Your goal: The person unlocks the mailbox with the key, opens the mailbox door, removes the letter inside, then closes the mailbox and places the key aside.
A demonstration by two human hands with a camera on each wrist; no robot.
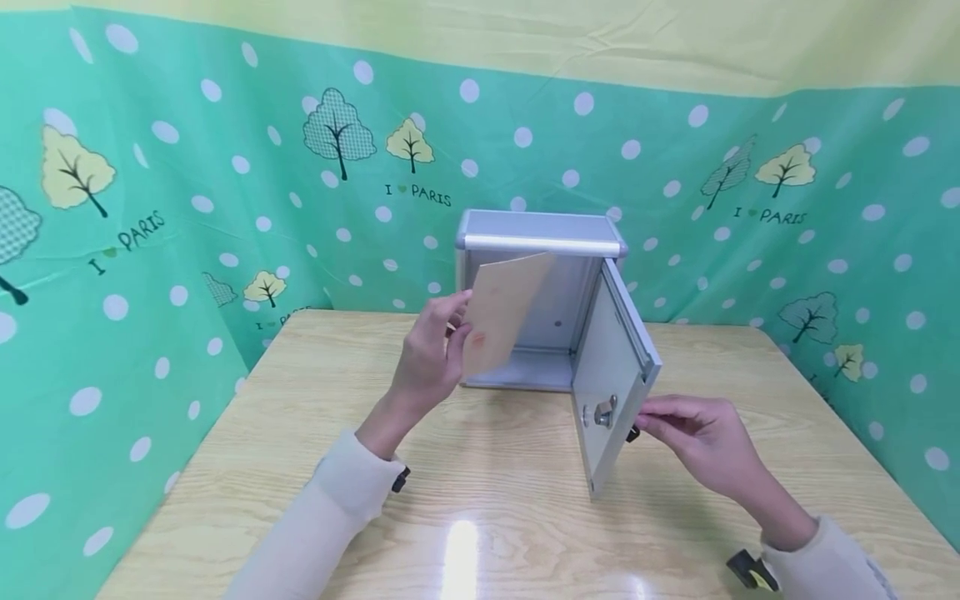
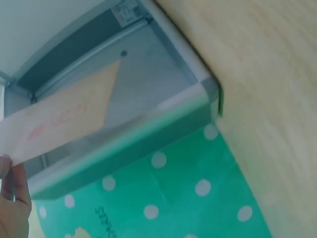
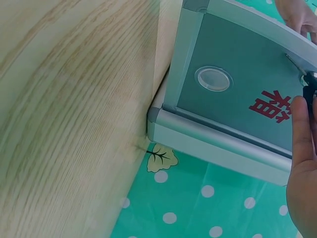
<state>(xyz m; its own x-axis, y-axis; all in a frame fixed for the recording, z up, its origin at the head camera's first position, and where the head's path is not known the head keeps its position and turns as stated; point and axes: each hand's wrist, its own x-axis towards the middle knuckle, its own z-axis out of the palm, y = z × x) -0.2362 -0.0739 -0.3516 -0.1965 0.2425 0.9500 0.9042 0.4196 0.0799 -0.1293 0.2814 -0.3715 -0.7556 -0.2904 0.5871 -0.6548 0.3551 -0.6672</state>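
A metal mailbox-like box (image 1: 542, 227) stands near the back of the table, its hinged door (image 1: 606, 367) swung out toward me. My left hand (image 1: 429, 352) pinches a tan paper envelope (image 1: 504, 312) by its near edge and holds it tilted in front of the opening. Red marks show on the envelope (image 2: 64, 116) in the left wrist view. At the door's free edge, my right hand (image 1: 708, 442) pinches the black-headed key (image 3: 309, 91) in the lock. A metal lock cam (image 1: 604, 412) sits on the door's inner face.
The wooden table (image 1: 315, 400) reaches back to a green dotted curtain (image 1: 262, 192). On the door's outer face, the right wrist view shows a round window (image 3: 214, 78) and a red character (image 3: 271, 106).
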